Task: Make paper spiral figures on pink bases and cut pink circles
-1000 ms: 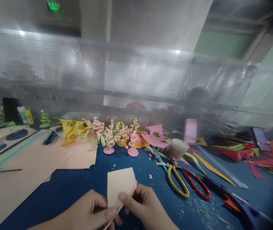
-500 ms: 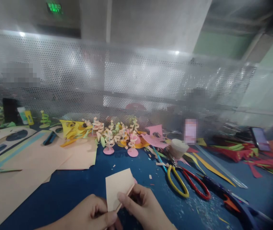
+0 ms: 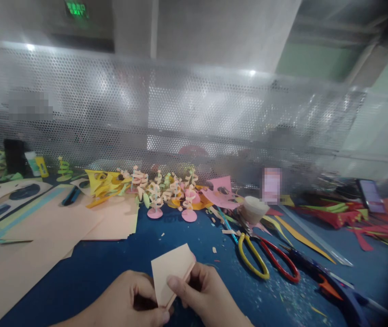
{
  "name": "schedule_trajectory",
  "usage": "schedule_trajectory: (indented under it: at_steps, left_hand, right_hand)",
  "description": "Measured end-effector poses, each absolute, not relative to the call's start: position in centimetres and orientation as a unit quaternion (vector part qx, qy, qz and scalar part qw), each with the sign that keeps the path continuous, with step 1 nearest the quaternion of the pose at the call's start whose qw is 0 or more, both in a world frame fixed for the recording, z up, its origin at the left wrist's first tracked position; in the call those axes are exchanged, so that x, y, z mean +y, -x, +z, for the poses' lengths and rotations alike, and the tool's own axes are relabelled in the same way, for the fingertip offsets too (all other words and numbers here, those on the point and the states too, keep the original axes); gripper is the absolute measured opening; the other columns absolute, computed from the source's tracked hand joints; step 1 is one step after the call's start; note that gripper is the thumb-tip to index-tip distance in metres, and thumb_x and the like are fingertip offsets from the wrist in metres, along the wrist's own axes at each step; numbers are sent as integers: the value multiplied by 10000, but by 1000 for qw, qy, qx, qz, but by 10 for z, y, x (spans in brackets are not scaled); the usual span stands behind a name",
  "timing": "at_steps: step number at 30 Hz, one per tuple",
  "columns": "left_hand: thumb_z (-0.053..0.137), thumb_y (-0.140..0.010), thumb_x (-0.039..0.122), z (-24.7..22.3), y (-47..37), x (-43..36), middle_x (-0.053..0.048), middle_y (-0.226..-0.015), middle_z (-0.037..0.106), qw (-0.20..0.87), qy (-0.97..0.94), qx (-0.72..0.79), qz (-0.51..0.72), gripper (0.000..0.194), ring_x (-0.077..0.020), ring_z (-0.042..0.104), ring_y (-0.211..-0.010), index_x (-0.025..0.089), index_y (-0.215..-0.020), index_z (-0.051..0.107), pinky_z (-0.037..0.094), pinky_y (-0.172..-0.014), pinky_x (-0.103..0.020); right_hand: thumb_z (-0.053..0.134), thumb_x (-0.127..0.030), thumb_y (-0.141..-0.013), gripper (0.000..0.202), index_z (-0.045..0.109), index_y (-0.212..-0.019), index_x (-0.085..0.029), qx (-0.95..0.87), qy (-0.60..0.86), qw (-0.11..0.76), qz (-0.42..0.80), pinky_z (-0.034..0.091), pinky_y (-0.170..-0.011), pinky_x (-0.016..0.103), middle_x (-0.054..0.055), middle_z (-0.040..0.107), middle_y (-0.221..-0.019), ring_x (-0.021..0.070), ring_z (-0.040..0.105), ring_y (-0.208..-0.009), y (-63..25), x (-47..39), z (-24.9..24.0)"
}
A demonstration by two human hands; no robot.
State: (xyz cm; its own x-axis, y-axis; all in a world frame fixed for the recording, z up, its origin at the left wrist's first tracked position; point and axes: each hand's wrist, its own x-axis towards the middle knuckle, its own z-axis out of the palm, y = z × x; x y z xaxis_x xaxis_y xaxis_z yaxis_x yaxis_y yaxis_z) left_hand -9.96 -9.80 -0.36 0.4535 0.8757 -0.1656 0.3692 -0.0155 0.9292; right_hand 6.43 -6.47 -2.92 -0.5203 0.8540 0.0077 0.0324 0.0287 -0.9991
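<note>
A small cream piece of folded paper [image 3: 171, 264] is held low over the blue table, close in front of me. My left hand [image 3: 134, 297] pinches its lower corner between thumb and fingers. Along its right edge, my right hand [image 3: 205, 290] grips it, the thumb lying flat on the paper's face. That right edge looks doubled, like a fold. Fingers behind the paper are partly hidden. Beyond it stand several small paper spiral trees on round bases, one on a pink base [image 3: 155, 213].
To the right lie scissors [image 3: 253, 256] with yellow and red handles and a dark blue tool [image 3: 316, 270]. A white cup [image 3: 254, 210] stands behind them. Large cream sheets [image 3: 54, 222] spread at left, with a black cutter [image 3: 71, 196]. A perforated metal screen [image 3: 187, 109] closes the back.
The paper has tilted and shifted slightly down and right in my hands. My left hand has moved a little up and left at the knuckles. Both hands keep hold.
</note>
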Motion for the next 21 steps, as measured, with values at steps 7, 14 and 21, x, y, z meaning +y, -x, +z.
schedule_trajectory:
  at_steps: [7, 14, 21]
  left_hand:
    - [561, -663, 501, -2, 97, -99, 13, -453, 481, 562, -626, 493, 223, 427, -89, 432, -417, 108, -501, 591, 319, -438, -191]
    - [494, -660, 648, -3, 102, -96, -36, -527, 571, 563, -629, 483, 232, 610, -113, 495, -477, 76, -690, 705, 389, -506, -212]
    - [539, -667, 581, -4, 99, -96, -33, -543, 558, 562, -629, 492, 217, 532, -107, 461, -481, 72, -681, 692, 349, -498, -208]
  right_hand:
    - [571, -571, -688, 444, 479, -563, -155, -630, 365, 348, 591, 269, -464, 209, -4, 487, -525, 78, 379, -467, -64, -65, -29]
    - [574, -582, -685, 433, 524, -637, -155, -625, 339, 352, 608, 264, -443, 198, -34, 460, -536, 69, 349, -450, -65, -59, -35]
    - [592, -595, -658, 454, 425, -559, -185, -614, 323, 363, 622, 328, -503, 205, -31, 447, -535, 86, 412, -491, -64, -60, -31]
